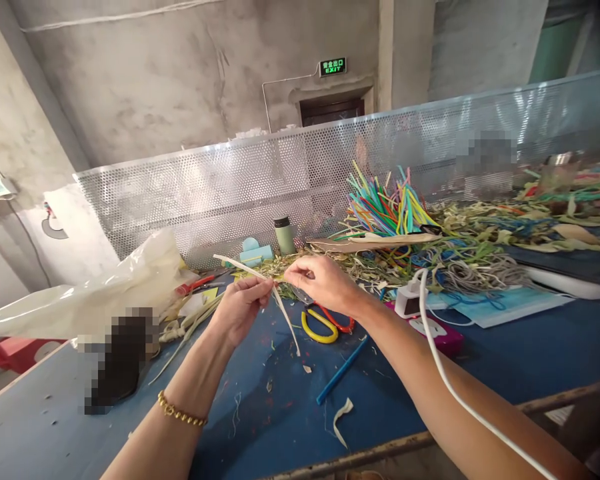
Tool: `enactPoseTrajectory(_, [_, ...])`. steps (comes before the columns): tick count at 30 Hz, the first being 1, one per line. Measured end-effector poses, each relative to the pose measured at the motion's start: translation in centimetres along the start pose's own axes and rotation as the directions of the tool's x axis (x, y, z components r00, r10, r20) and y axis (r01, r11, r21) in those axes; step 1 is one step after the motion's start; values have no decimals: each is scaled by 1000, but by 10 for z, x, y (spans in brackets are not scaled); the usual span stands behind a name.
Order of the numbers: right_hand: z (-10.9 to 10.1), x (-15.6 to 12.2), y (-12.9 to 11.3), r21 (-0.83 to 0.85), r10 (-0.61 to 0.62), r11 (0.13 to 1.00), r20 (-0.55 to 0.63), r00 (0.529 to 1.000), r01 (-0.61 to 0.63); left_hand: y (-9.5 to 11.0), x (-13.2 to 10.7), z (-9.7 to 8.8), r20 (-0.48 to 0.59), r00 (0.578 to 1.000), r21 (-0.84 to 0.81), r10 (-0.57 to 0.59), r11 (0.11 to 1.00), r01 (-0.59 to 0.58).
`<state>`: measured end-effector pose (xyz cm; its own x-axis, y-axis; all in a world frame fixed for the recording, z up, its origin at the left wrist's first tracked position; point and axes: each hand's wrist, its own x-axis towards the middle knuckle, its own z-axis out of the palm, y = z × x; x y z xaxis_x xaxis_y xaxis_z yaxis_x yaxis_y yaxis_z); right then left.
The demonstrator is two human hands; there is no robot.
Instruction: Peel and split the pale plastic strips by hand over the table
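Above the blue table (pixel 260 413), my left hand (pixel 240 307) pinches a long, narrow, pale strip (pixel 287 320), perhaps dried husk. One end of the strip points up and left, and the other hangs down past the fingertips. Close to that pinch, slightly higher and to the right, my right hand (pixel 325 283) has thumb and fingers pressed together. What it holds is too small to make out. Below the right hand lie scissors with yellow and red handles (pixel 320 330). A blue stick (pixel 343 370) rests nearer the front.
Dried husk strips (pixel 475 223) are heaped along the back, with a bundle of colourful sticks (pixel 387 207) and a green bottle (pixel 284 237). Plastic sheeting (pixel 105 287) lies left. A charger (pixel 409 299) with a white cable (pixel 443 373) crosses my right arm. A perforated metal screen (pixel 205 193) stands behind.
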<state>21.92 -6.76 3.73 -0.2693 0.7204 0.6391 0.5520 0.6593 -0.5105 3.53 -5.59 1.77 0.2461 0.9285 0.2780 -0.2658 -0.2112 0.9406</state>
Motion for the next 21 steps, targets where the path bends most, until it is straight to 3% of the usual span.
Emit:
enactPoseTrajectory(10, [16,-4,4,-97,-18,995,30,999,20,-5,1,2,-62,998,-10,30,999,-30])
enactPoseTrajectory(14, [12,-4,3,-294,-243,932,-77,967,211,-3,2,-1,-111,994,-55,-1,998,-5])
enactPoseTrajectory(18, [14,-4,1,-402,-457,807,39,889,433,-4,4,-2,-95,995,-132,-42,991,29])
enactPoseTrajectory(21, [17,-5,-1,-442,-499,767,45,866,465,-5,4,-1,-81,995,-160,-60,986,47])
